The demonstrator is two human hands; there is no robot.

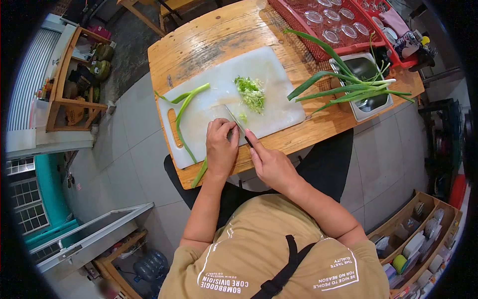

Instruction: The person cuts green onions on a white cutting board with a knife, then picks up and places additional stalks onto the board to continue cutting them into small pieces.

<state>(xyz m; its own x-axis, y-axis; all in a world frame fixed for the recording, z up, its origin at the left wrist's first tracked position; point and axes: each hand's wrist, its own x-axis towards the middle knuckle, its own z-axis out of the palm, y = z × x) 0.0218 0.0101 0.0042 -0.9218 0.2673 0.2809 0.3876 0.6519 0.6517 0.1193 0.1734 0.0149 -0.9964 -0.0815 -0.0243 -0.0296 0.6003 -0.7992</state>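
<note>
My right hand is closed around the dark handle of a knife, its blade angled up and left over a white cutting board. Beside the blade, my left hand has curled fingers pressed on a green onion stalk, whose green end sticks out below the hand past the board's edge. Chopped green onion lies in a pile beyond the blade, with a few small pieces nearer it. Another green onion length rests bent across the board's left side, near the handle slot.
Whole green onions lie across a metal tray at the wooden table's right side. Behind it, a red crate holds several glass jars. My torso is against the near side of the table.
</note>
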